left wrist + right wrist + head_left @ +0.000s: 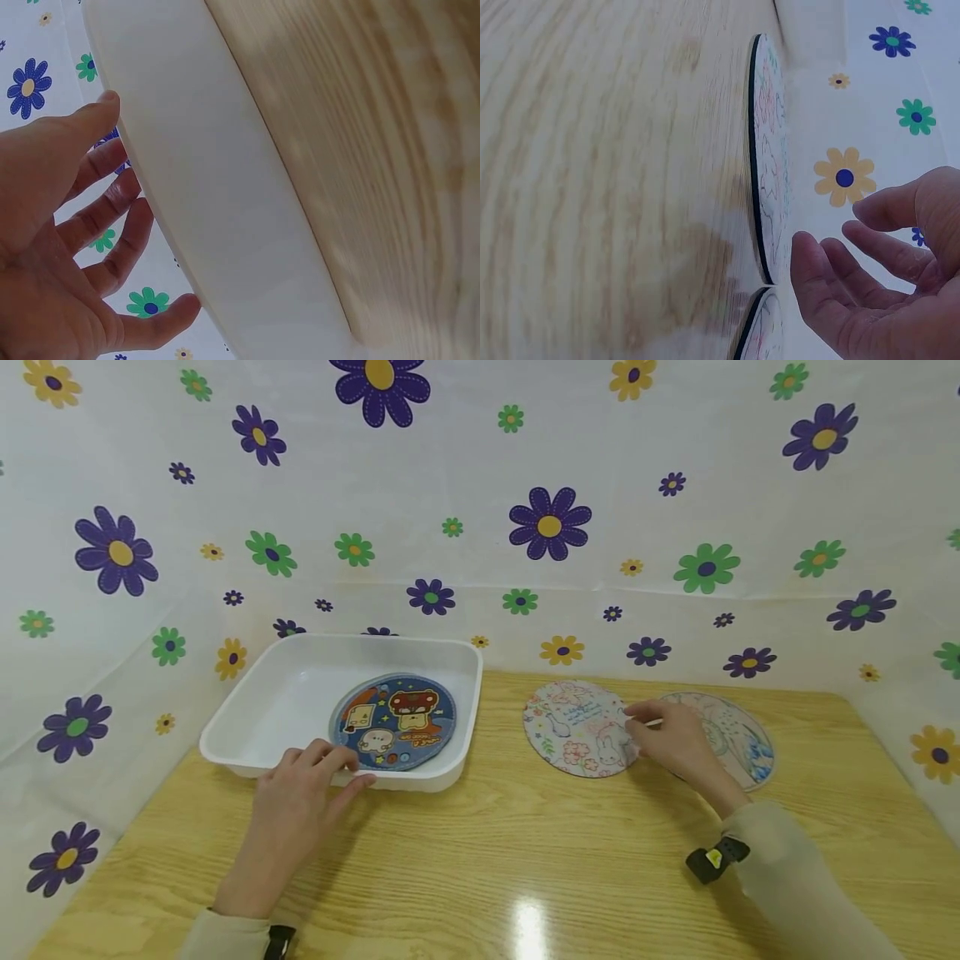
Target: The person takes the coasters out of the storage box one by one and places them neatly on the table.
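My left hand (300, 789) rests its fingertips on the near rim of a white plastic tray (262, 702). In the left wrist view, the fingers of the left hand (82, 217) meet the tray's edge and do not wrap round it. Inside the tray, at its right, a dark blue round mat (397, 722) with cartoon figures leans on the near wall. My right hand (675, 743) hovers at the right edge of a pale round mat (573, 731) with rabbits and flowers. The right wrist view shows a gap between the right hand's fingers (810, 274) and that mat.
Another pale round mat (738, 739) with a blue patch lies to the right, partly under the right hand. Everything stands on a light wooden table (480, 868). A white cloth (465, 468) with printed flowers hangs behind and at both sides.
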Demonstrator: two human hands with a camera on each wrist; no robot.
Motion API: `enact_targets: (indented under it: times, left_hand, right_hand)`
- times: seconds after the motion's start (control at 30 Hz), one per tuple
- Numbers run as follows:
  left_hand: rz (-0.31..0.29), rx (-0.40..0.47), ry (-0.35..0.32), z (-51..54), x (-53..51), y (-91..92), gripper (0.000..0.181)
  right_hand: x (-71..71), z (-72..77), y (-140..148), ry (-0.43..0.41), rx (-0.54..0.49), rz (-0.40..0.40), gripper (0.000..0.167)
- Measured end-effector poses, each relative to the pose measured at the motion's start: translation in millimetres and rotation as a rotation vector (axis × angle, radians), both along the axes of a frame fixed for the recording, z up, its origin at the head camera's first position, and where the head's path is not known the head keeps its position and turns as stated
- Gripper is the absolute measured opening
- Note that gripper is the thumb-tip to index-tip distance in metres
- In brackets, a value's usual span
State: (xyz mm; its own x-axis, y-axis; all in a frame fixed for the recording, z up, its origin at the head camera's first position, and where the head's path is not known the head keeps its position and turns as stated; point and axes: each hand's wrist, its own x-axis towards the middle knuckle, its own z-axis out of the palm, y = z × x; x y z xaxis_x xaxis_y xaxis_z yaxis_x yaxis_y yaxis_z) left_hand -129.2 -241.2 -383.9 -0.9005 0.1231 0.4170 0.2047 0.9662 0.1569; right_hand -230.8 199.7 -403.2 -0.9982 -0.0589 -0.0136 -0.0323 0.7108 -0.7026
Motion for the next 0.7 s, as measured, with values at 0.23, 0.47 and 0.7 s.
enact_targets:
  times: [0.23, 0.47, 0.7]
  left_hand:
    - [-0.024, -0.032, 0.048, -2.0, -1.0, -7.1, 0.024]
    - [-0.047, -0.028, 0.094, -3.9, -1.5, -19.8, 0.024]
    - [-0.050, -0.011, 0.072, -3.7, -4.5, -31.2, 0.023]
  right_hand:
    - [1.0, 1.6, -9.4, 0.029, 0.006, 0.028, 0.034]
    - [0.7, 2.4, -21.3, 0.021, 0.016, 0.065, 0.034]
    - [-1.5, 3.2, -34.9, 0.074, 0.010, 0.116, 0.031]
